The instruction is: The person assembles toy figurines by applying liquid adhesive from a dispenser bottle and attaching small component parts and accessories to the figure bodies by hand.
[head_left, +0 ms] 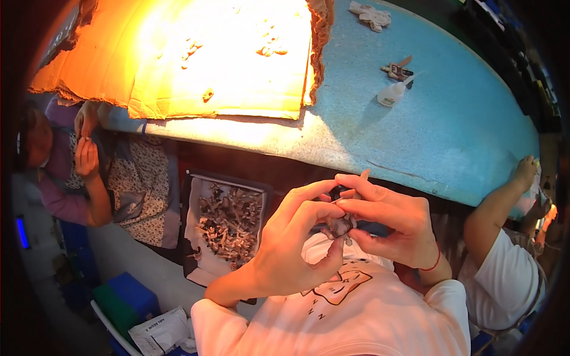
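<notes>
My left hand [294,237] and my right hand [395,219] meet in front of my chest, fingers closed in a pinch. Between the fingertips sits a small grey-brown figurine [339,226], partly covered by them. A small black part [337,192] shows above it, and a thin tan tip [364,174] pokes up behind my right fingers. Whether these belong to the figurine or are separate, I cannot tell. Left of my left forearm, a shallow tray [195,237] lined in white holds a heap of small brown and grey pieces [228,228].
On the blue table [439,136] are a white squeeze bottle [390,94] with a thin nozzle, a small dark figure [396,70] and a crumpled white glove [371,16]. Brightly lit cardboard [237,89] bears small pieces. Co-workers' arms [95,184] flank me both sides.
</notes>
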Motion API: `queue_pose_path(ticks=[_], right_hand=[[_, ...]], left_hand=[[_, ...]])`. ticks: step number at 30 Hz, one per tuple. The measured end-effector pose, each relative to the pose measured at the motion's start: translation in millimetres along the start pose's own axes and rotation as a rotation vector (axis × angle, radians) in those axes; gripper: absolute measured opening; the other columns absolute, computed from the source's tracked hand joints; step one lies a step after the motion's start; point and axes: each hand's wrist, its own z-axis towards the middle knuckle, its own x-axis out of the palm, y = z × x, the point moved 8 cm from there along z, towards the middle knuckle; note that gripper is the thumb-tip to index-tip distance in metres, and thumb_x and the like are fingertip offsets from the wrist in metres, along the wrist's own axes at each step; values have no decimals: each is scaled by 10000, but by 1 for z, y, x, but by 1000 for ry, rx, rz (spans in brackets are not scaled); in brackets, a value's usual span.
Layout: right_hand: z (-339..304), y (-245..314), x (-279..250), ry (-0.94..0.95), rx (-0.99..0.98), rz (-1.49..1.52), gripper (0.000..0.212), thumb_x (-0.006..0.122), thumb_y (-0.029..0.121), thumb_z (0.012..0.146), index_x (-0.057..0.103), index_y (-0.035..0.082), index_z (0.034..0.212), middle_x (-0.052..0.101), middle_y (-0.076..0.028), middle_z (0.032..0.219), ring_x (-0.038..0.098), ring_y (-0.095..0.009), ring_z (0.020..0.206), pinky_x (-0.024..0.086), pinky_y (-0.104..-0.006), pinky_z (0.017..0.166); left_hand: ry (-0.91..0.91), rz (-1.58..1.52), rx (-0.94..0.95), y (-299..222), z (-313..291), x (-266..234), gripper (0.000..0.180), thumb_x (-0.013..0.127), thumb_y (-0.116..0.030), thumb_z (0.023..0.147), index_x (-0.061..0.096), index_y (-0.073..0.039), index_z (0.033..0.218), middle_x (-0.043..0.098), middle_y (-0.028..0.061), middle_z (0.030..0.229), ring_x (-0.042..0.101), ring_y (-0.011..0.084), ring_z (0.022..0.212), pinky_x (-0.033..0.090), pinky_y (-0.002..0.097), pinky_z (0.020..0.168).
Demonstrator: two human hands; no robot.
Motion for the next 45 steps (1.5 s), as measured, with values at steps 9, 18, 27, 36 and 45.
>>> queue_pose_path(ticks=[9,18,27,36,45], right_hand=[[-15,-31,-1,-63,197,709,638,617,-74,687,389,10,1277,359,-160,1330,505,-272,1101,460,-332,870],[-21,-27,8,-23,237,816,738,625,-59,695,251,-17,1329,329,-224,1324,438,-289,1155,424,-391,925],[-24,-23,2,2,270,531,512,542,-112,681,506,-2,1179,464,-163,1252,537,-147,1021,472,-258,833],[-24,-20,1,2,243,389,506,559,-100,647,543,10,1141,536,-161,1168,599,-105,839,489,-237,782],[-25,-23,1,-60,217,390,489,572,-93,660,539,1,1138,561,-167,1126,622,-127,807,510,-244,741]], left_hand=[[-49,-497,-164,22,-4,5,390,616,81,658,509,29,1030,401,180,1215,547,180,961,528,306,775],[-59,-498,-104,16,-4,12,454,608,92,668,482,45,1102,388,169,1222,541,180,974,517,288,778],[-63,-215,-3,2,-2,10,506,654,45,633,491,27,1112,458,160,1169,564,194,942,534,268,716],[-57,188,163,-20,-1,9,503,658,5,607,493,47,1081,481,187,1143,568,254,866,510,287,666],[-38,224,122,-14,1,14,490,648,-27,610,495,46,1070,499,172,1120,569,250,844,509,298,663]])
